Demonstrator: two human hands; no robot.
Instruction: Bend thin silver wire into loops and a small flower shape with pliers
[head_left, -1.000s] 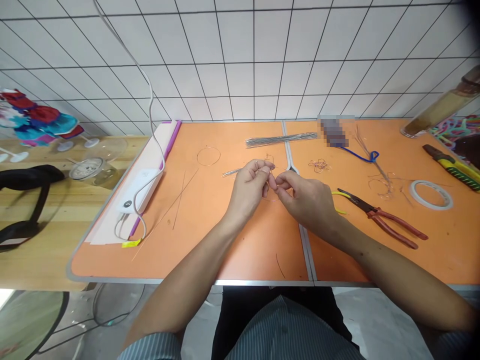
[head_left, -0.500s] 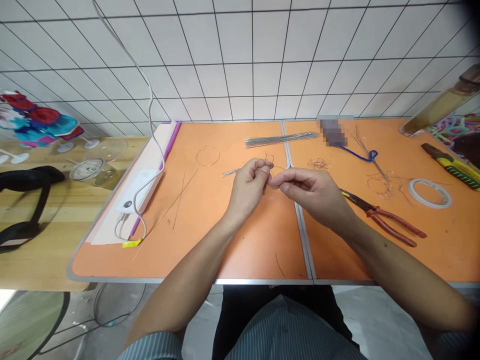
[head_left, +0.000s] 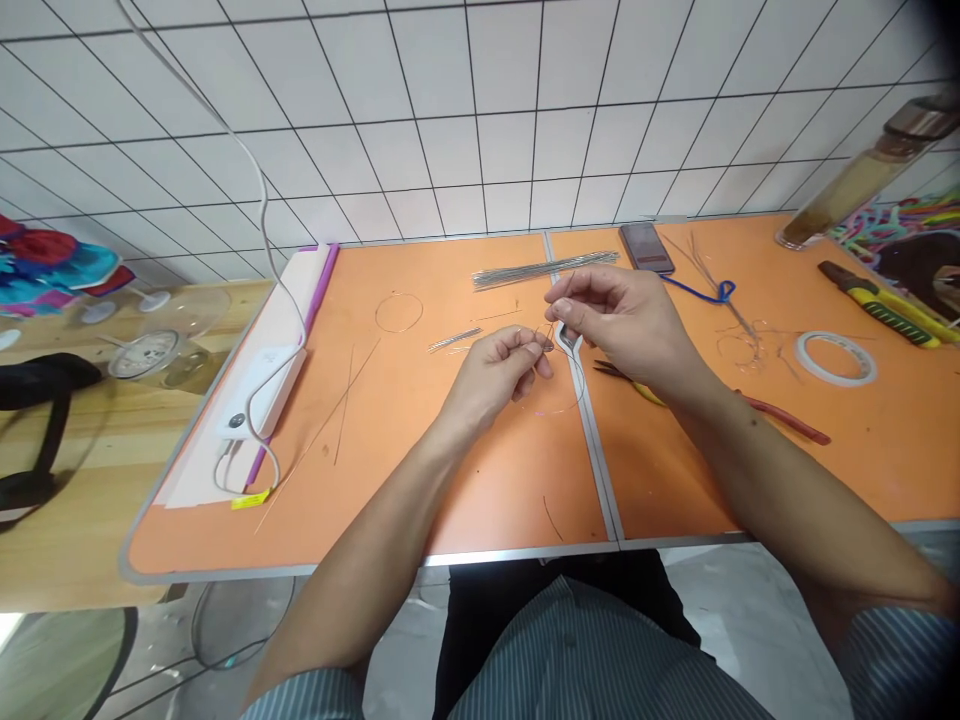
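Note:
My left hand (head_left: 495, 375) is closed in a pinch on a thin wire, above the middle of the orange table. A curved length of this wire (head_left: 582, 385) loops out to the right and down from the fingertips. Slightly higher and to the right, my right hand (head_left: 626, 320) has thumb and forefinger pressed together at an upper strand of the wire. The exact grip there is too fine to make out clearly. Below my right forearm lie pliers (head_left: 787, 415) with red handles, partly hidden by the wrist. A short bunch of wires (head_left: 454, 340) lies left of my left hand.
A wire bundle (head_left: 525, 273) and a phone (head_left: 646, 248) lie toward the tiled wall. To the right are a tape roll (head_left: 836, 380), a yellow-black cutter (head_left: 885, 310) and a bottle (head_left: 840, 195). A white power bank (head_left: 262, 395) with a cable sits left.
My right hand has moved up and away from my left, which keeps its pinch. More of the wire loop shows between them. The view has shifted a little.

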